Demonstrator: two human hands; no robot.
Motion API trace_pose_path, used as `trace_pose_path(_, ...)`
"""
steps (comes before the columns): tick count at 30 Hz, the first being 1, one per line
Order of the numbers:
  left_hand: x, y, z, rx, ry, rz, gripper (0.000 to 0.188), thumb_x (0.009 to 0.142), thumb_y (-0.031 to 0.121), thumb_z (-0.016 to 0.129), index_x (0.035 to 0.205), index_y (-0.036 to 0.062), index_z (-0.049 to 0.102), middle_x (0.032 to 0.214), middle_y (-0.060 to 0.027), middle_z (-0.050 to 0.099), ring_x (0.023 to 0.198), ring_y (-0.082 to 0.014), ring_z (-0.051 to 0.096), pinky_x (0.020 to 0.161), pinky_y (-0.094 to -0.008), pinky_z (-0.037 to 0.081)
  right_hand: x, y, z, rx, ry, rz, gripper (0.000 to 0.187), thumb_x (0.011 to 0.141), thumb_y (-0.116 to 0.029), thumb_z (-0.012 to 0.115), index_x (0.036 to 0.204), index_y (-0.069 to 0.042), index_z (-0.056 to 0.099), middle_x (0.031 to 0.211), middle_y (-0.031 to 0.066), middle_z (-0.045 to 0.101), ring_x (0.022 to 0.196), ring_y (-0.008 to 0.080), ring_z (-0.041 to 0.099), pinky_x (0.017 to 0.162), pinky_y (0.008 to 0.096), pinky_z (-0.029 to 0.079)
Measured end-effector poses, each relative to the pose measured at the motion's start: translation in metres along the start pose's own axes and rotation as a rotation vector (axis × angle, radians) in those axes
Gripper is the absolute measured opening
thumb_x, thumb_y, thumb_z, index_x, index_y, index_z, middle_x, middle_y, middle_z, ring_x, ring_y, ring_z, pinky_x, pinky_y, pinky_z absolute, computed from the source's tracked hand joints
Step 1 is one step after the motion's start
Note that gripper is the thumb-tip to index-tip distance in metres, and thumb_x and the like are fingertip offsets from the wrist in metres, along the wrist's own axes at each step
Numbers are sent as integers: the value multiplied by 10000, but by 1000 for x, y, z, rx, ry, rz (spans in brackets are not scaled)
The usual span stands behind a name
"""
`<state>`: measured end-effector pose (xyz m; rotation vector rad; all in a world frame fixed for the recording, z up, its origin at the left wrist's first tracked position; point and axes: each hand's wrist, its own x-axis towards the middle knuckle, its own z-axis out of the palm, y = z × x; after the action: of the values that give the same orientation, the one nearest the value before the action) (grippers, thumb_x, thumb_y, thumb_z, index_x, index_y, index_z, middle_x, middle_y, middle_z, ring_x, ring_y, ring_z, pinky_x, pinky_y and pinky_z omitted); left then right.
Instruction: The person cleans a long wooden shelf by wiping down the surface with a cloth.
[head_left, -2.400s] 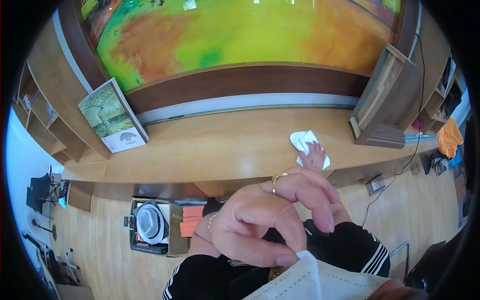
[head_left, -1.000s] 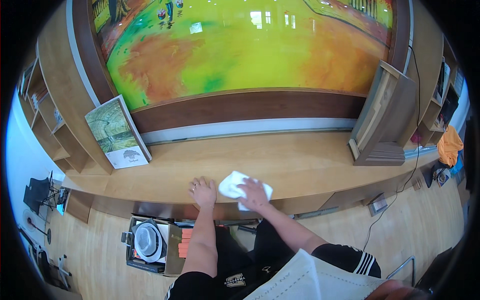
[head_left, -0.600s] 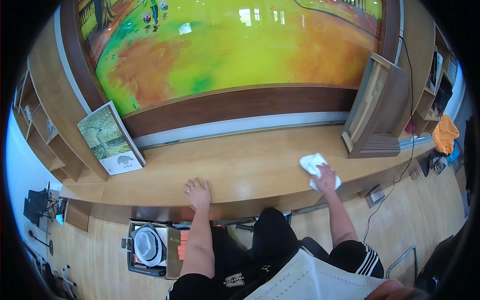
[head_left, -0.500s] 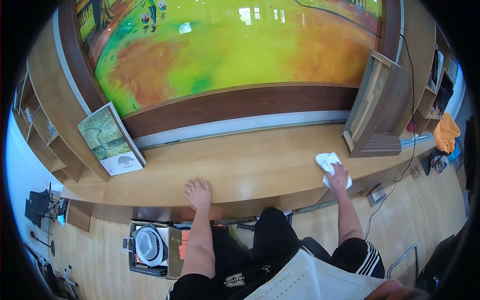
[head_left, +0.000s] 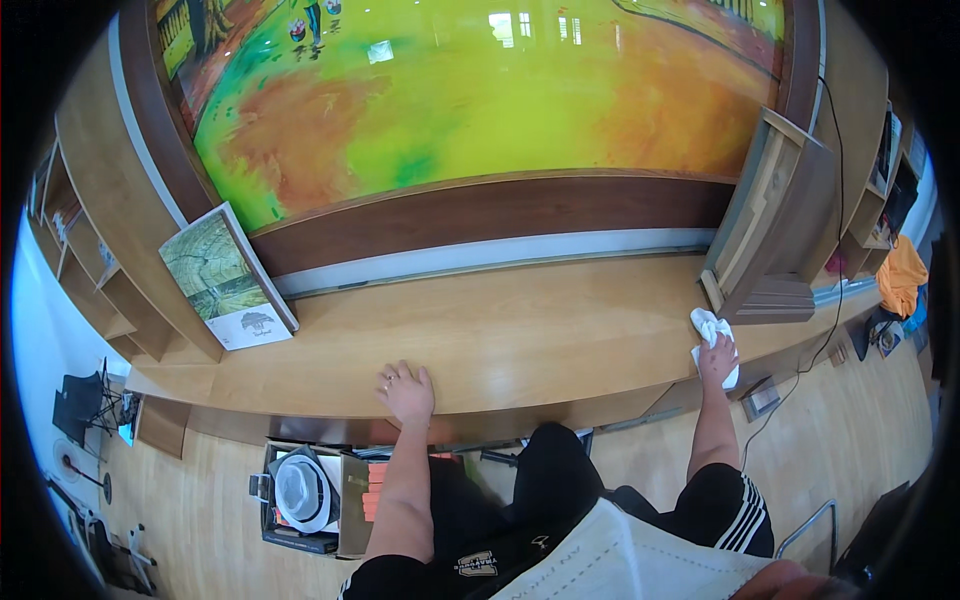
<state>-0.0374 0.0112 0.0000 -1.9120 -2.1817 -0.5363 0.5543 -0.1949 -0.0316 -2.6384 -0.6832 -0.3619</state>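
My right hand [head_left: 717, 360] presses a crumpled white cloth [head_left: 708, 324] onto the right end of the long wooden shelf top [head_left: 500, 325]. The cloth spreads out beyond my fingers on both sides, close to the foot of a brown wooden frame [head_left: 775, 230] leaning there. My left hand [head_left: 406, 393] lies on the front edge of the same surface, fingers spread, with a ring on one finger and nothing held. Left of it, a large book or boxed print with a green picture cover [head_left: 225, 275] leans upright.
Behind the shelf stands a glossy yellow-green painting [head_left: 480, 110] in a dark frame. A black cable [head_left: 840, 200] hangs down at the right. Below on the floor is an open box [head_left: 352, 500] with white round containers [head_left: 302, 493]. An orange cloth [head_left: 901, 275] hangs at far right.
My right hand has slid the white cloth to the right, up near the foot of the brown frame. My left hand stays resting at the edge.
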Motion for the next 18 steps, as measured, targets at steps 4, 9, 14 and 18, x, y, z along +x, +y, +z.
trace_pose_path(4,3,4,-3,9,0,18,503,922,450,512,1283,104,565,1376,-175,491,1311,-376,401,1041,-590,296,-11,-20,-3,-18,-2,21,537,847,-378,595,1317,-127,529,1423,158,463,1354,331,391,1117,569,248)
trace_pose_path(9,4,0,-3,27,21,19,499,923,451,507,1273,99,569,1366,-180,494,1301,-377,406,1027,-592,311,-48,-77,-12,-11,-80,-36,552,846,-397,588,1320,-120,523,1439,179,438,1369,352,362,1127,589,226)
trace_pose_path(14,4,2,-7,-22,-50,16,535,939,459,476,1313,82,541,1398,-198,458,1327,-405,370,1052,-599,289,-104,-141,-10,80,-171,-317,602,834,-432,601,1345,-126,513,1453,180,413,1392,344,322,1126,588,219)
trace_pose_path(18,3,0,2,-11,-7,20,531,938,463,475,1307,88,549,1391,-193,468,1325,-395,375,1056,-600,287,-167,-211,-11,205,-251,-555,599,826,-450,613,1338,-152,528,1449,174,413,1390,334,324,1125,591,205)
